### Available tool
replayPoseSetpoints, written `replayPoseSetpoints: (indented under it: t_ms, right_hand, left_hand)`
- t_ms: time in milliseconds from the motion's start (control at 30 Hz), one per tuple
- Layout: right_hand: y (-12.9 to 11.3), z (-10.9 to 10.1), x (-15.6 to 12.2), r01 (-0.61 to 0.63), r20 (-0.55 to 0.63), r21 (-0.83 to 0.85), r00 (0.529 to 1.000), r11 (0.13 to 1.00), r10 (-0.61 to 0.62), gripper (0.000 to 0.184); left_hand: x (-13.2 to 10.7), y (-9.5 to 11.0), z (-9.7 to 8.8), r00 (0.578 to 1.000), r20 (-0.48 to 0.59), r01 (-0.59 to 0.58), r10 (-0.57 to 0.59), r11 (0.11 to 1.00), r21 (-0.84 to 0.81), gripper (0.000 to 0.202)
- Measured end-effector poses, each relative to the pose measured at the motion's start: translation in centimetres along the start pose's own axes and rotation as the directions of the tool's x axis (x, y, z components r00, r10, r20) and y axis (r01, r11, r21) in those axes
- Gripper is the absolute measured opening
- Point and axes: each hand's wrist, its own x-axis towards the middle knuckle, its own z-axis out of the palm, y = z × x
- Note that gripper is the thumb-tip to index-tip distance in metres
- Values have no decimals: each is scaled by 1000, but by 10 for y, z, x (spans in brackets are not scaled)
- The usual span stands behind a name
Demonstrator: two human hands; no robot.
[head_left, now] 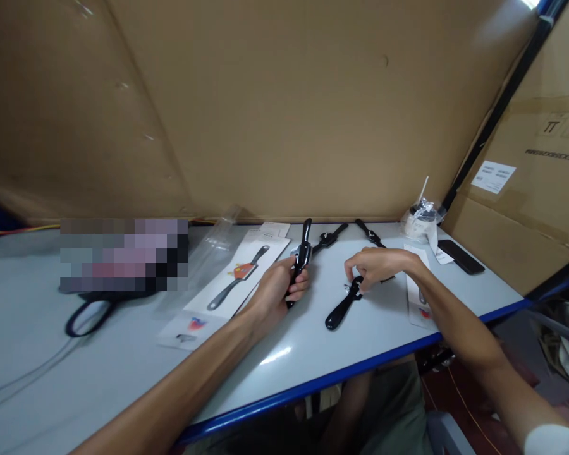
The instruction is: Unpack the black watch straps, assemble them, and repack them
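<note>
My left hand (pixel 277 287) is wrapped round a black watch (pixel 303 253) and holds it upright over the white table (pixel 99 373). My right hand (pixel 374 266) pinches a second black watch (pixel 344 306) that lies flat on the table just right of the first. Two more black watches (pixel 329 239) (pixel 368 232) lie further back near the cardboard wall. A white packaging card (pixel 232 281) printed with a watch picture lies left of my left hand.
A clear plastic sleeve (pixel 213 249) lies beside the card. A wrapped white roll (pixel 422 218) and a black phone (pixel 461 256) sit at the back right. Black cable loops (pixel 88 316) lie at the left. Cardboard boxes (pixel 535 189) stand on the right; the table's blue edge (pixel 313 385) runs in front.
</note>
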Motion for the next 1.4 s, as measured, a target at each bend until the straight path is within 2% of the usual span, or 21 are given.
replayPoseSetpoints:
  t_ms: [133, 233, 300, 367, 533, 600, 700, 800, 900, 1000, 1133, 1400]
  right_hand:
    - [10, 5, 13, -52, 0, 38, 999, 998, 52, 16]
    - [19, 8, 22, -51, -155, -14, 987, 999, 49, 14]
    - [23, 11, 27, -63, -281, -83, 959, 995, 37, 12]
    - [25, 13, 30, -90, -359, -121, 933, 989, 41, 12]
    - [20, 12, 27, -55, -294, -107, 956, 993, 21, 17]
    - [13, 12, 25, -61, -360, -101, 933, 993, 20, 16]
    - [0, 22, 29, -87, -502, -75, 864, 993, 38, 15]
    - [-11, 35, 37, -67, -484, -93, 875, 993, 14, 23]
    - [-14, 41, 43, -67, -441, -93, 897, 993, 20, 13]
    - [-9, 38, 44, -39, -414, -25, 910, 999, 25, 4]
    - [3, 32, 45, 37, -402, 57, 916, 998, -11, 6]
    - [1, 30, 43, -18, -424, 5, 905, 1000, 18, 10]
  left_hand:
    - [0, 0, -1, 1000, 4, -5, 5, 1000, -12, 26]
    - [-1, 0, 0, 1000, -12, 2, -2, 1000, -23, 27]
    - [-1, 1, 1, 1000, -30, 3, -4, 1000, -30, 28]
    - [-2, 1, 2, 999, -42, -5, 3, 999, -37, 28]
    - [-3, 1, 3, 999, -42, -15, 12, 997, -70, 27]
    - [-3, 2, 3, 999, -33, -7, 5, 998, -68, 27]
    - [-4, 3, 4, 1000, -17, -3, 2, 999, -44, 28]
    - [-4, 0, 4, 1000, 11, -28, 28, 1000, 1, 28]
    - [-3, -3, 1, 998, 38, -60, 58, 997, 43, 27]
    - [0, -6, -1, 996, 74, -53, 48, 997, 60, 27]
    - [1, -5, -3, 995, 101, -28, 20, 996, 85, 30]
    - [0, -9, -4, 983, 180, -82, 42, 971, 225, 31]
